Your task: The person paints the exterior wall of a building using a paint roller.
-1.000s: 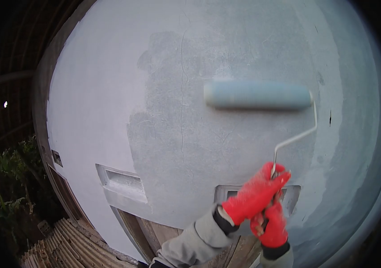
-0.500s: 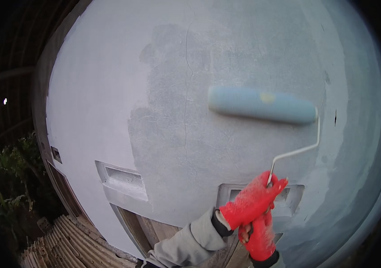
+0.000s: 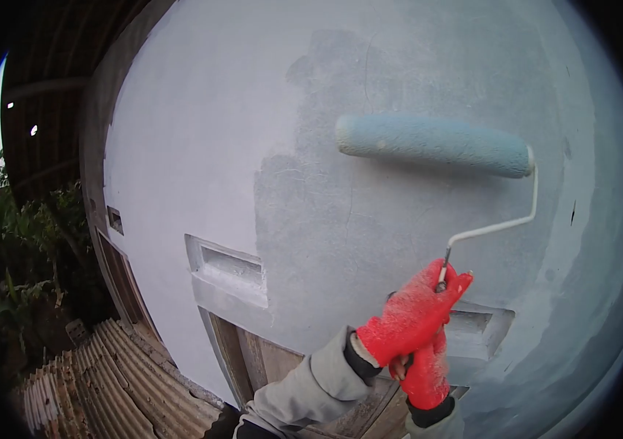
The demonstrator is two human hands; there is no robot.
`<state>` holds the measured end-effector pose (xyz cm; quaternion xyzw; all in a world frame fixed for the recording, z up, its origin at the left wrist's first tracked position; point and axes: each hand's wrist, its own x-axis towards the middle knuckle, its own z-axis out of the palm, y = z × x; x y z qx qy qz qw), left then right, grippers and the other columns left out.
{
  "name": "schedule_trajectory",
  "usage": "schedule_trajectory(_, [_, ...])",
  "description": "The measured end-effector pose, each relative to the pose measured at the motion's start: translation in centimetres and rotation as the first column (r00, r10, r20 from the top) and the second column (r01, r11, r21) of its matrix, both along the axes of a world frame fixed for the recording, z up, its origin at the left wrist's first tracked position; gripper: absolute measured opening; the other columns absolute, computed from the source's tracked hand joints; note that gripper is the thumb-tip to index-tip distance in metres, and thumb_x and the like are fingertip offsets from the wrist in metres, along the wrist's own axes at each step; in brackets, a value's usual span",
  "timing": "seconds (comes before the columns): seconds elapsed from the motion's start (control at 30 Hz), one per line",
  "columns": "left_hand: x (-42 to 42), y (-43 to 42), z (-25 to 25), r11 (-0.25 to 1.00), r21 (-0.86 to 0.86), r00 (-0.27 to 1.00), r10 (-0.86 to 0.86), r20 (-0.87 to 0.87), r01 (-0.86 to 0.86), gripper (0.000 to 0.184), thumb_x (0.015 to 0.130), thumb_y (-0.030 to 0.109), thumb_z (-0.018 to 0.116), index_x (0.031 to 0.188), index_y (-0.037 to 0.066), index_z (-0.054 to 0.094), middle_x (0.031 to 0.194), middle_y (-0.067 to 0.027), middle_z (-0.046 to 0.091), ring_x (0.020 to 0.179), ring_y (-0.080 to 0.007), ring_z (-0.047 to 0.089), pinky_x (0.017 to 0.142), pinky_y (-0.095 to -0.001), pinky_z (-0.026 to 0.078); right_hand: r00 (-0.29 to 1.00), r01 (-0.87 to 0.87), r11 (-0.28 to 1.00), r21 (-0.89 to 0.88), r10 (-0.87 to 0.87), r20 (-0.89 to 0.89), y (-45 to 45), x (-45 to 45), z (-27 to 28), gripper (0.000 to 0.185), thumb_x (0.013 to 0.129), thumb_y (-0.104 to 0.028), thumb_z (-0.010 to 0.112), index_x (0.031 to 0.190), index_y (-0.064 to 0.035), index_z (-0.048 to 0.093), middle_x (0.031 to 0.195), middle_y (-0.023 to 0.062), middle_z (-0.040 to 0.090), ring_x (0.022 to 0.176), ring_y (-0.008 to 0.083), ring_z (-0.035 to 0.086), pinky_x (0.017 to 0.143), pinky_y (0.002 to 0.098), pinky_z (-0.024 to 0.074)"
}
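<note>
A paint roller (image 3: 436, 146) with a wide pale blue sleeve lies against or very close to the grey wall (image 3: 311, 219). Its white wire frame bends down into a handle mostly hidden by my gloves. My left hand (image 3: 414, 311), in a red dusty glove, is wrapped round the top of the handle. Just below it, my right hand (image 3: 428, 374) in a matching red glove is closed round the lower part; bare fingertips show at its side. Whitish paint covers the wall at left, while a darker grey patch lies around the roller.
Two recessed vents (image 3: 231, 267) sit in the wall, the right one partly behind my hands. Below are wooden window or door panels (image 3: 271, 358). Corrugated roofing (image 3: 114, 388) lies lower left, with plants (image 3: 26, 256) beyond. Dark roof timbers (image 3: 48, 88) are at upper left.
The roller has moved slightly upward in view, and its sleeve looks sharper. The wall and vents have shifted right and partly up as my view turned left. Both hands keep their grip.
</note>
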<state>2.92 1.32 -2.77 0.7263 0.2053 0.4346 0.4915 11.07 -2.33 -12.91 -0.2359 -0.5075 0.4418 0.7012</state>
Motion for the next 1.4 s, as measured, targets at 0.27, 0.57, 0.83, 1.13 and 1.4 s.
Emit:
schedule_trajectory(0.27, [-7.6, 2.3, 4.8, 0.884, 0.223, 0.912, 0.4, 0.094, -0.411, 0.037, 0.094, 0.043, 0.06, 0.099, 0.007, 0.054, 0.072, -0.0045, 0.058, 0.068, -0.0131, 0.061, 0.063, -0.0297, 0.049, 0.988, -0.151, 0.971, 0.184, 0.143, 0.056, 5.4, -7.1, 6.2, 0.026, 0.099, -0.021, 0.048, 0.123, -0.0092, 0.046, 0.069, 0.0049, 0.056, 0.047, 0.0145, 0.053, 0.043, 0.0266, 0.0421])
schedule_trajectory(0.57, [-9.7, 6.9, -0.1, 0.601, 0.434, 0.704, 0.701, 0.118, -0.671, 0.031, 0.099, 0.035, 0.049, 0.105, 0.005, 0.056, 0.09, -0.0154, 0.063, 0.086, -0.0324, 0.063, 0.076, -0.0429, 0.048, 0.985, 0.005, 1.0, 0.028, -0.009, 0.17, 6.4, -11.3, 1.7, 0.049, 0.098, -0.049, 0.05, 0.129, -0.0114, 0.05, 0.065, -0.0017, 0.057, 0.045, 0.0075, 0.048, 0.04, 0.0239, 0.0366])
schedule_trajectory(0.83, [-13.2, 7.5, 4.8, 0.77, 0.386, 0.843, 0.535, 0.042, -0.508, 0.03, 0.098, 0.034, 0.05, 0.1, 0.005, 0.059, 0.076, -0.0027, 0.056, 0.068, -0.0115, 0.054, 0.064, -0.0297, 0.047, 0.979, 0.106, 0.994, 0.04, -0.111, 0.17, 6.8, -15.1, 6.1, 0.057, 0.099, -0.043, 0.05, 0.143, -0.0096, 0.037, 0.073, -0.0001, 0.056, 0.053, 0.0085, 0.051, 0.046, 0.025, 0.0403])
schedule_trajectory(1.13, [-15.0, 7.3, -6.8, 0.864, 0.236, 0.87, 0.479, -0.119, -0.444, 0.022, 0.1, 0.028, 0.049, 0.096, 0.008, 0.056, 0.079, -0.0015, 0.054, 0.075, -0.0098, 0.052, 0.07, -0.0286, 0.047, 0.992, -0.047, 0.999, -0.005, 0.048, 0.117, 7.3, -16.8, -7.0, 0.053, 0.099, -0.041, 0.052, 0.138, -0.0095, 0.037, 0.098, 0.0021, 0.061, 0.07, 0.0081, 0.058, 0.057, 0.0233, 0.0465])
schedule_trajectory(1.4, [-16.4, 9.0, 3.9, 0.815, 0.359, 0.864, 0.501, -0.043, -0.455, 0.021, 0.099, 0.029, 0.05, 0.094, 0.009, 0.056, 0.071, 0.0014, 0.05, 0.063, -0.0076, 0.05, 0.058, -0.0258, 0.044, 1.0, 0.001, 0.992, 0.125, 0.003, -0.03, 9.4, -19.1, 3.7, 0.049, 0.1, -0.034, 0.052, 0.138, -0.0082, 0.037, 0.082, 0.0014, 0.056, 0.06, 0.0091, 0.053, 0.05, 0.0253, 0.0435])
